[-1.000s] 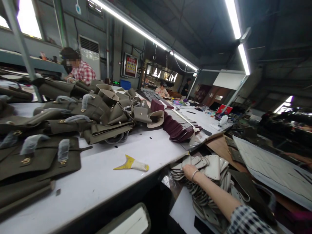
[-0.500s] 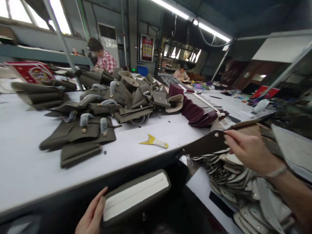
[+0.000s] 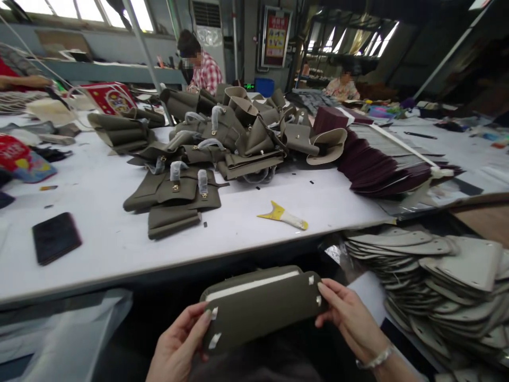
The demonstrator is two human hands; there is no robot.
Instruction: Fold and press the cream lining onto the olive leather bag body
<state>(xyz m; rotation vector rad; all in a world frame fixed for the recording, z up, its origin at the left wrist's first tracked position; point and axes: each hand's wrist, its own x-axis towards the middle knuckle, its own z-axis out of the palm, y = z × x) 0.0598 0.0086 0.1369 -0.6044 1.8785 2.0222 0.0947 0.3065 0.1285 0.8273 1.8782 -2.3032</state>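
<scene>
- A long white worktable (image 3: 99, 233) runs across the workshop, its near edge just above the person's hands.
- A heap of olive-green bag parts (image 3: 222, 143) covers the middle of the table, several with small gold clasps and wrapped straps.
- A fanned row of dark maroon pieces (image 3: 377, 167) lies to the right of that heap, on the same table.
- A stack of pale grey oval panels (image 3: 429, 276) sits below the table's right end, close beside the right hand.
- An olive oval panel (image 3: 258, 310) is held low in the foreground, in front of the table edge, lying roughly level between both hands; small white tabs show at its corners, and a second piece with a white edge sits right behind it.
- The left hand (image 3: 178, 345) pinches the panel's left end, thumb on the upper face.
- The right hand (image 3: 352, 318), a bracelet at its wrist, pinches the panel's right end with fingertips at the rim.
- A dark flat wallet (image 3: 55, 244) lies on the table to the left.
- A yellow-bladed scraper (image 3: 283, 215) with a white handle lies on the table near its front edge.
- Other people work at the far end of the table.
</scene>
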